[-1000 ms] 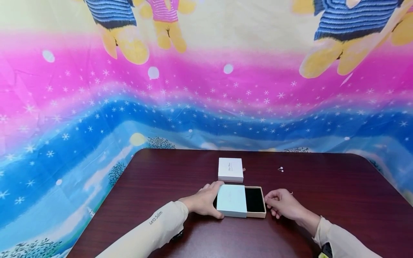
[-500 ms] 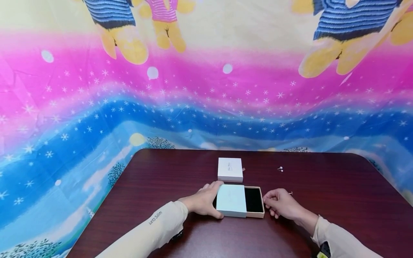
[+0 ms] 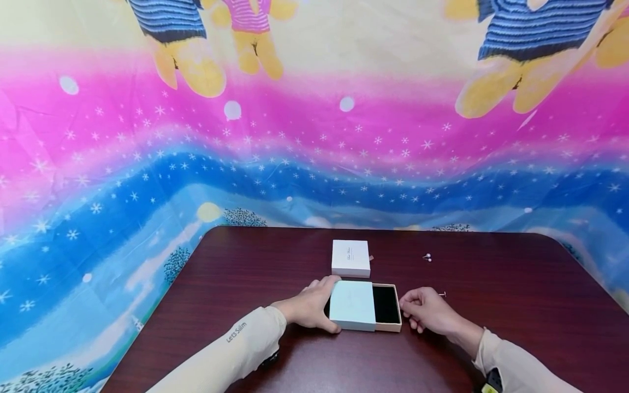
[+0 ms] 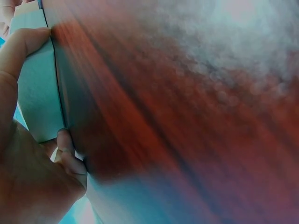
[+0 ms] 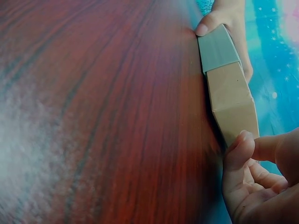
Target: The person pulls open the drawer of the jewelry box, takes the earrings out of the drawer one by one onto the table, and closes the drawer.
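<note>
A pale mint slide-out gift box lies on the table in the head view. Its brown drawer, lined in black, sticks out on the right. My left hand grips the mint sleeve from the left, thumb on the near side and fingers on the far side. At the drawer's right end is my right hand, fingers curled. In the right wrist view, its thumb and forefinger tips meet against the drawer end; whether they pinch a tab there is hidden.
Behind the mint box stands a white printed box with a small brown tab. A pair of small pearl-like earrings lies to its right. Just beyond my right hand is a tiny pale item. A patterned cloth hangs behind the dark table.
The drawer has slid slightly left into the mint sleeve, with my right hand moving along with it. My left hand and the sleeve have hardly moved.
</note>
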Demonstrator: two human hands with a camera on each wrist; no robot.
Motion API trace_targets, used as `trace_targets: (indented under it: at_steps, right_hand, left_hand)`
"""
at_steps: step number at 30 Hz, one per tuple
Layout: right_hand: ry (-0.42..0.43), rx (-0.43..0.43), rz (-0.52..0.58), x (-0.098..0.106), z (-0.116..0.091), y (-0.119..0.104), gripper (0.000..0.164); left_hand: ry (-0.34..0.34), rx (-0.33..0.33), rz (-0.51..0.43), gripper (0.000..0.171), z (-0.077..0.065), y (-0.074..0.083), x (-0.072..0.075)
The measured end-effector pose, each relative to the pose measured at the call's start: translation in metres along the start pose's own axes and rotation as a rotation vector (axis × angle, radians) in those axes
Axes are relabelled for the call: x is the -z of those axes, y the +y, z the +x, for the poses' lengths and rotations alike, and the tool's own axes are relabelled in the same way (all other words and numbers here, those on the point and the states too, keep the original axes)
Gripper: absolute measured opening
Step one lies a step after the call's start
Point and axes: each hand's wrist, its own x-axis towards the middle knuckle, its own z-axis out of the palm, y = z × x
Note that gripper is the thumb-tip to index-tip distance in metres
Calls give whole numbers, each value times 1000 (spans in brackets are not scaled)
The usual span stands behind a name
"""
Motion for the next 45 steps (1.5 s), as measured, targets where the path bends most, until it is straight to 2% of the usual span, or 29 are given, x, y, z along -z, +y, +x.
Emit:
trace_targets:
  at_steps: [17, 45]
  right_hand:
    - [6, -8, -8, -2, 2, 6, 19]
    - [11, -14, -16, -5, 3, -4, 18]
  left_hand:
    - [1, -6, -7, 104, -1, 1, -1]
    - [1, -9, -4, 104, -1, 1, 1]
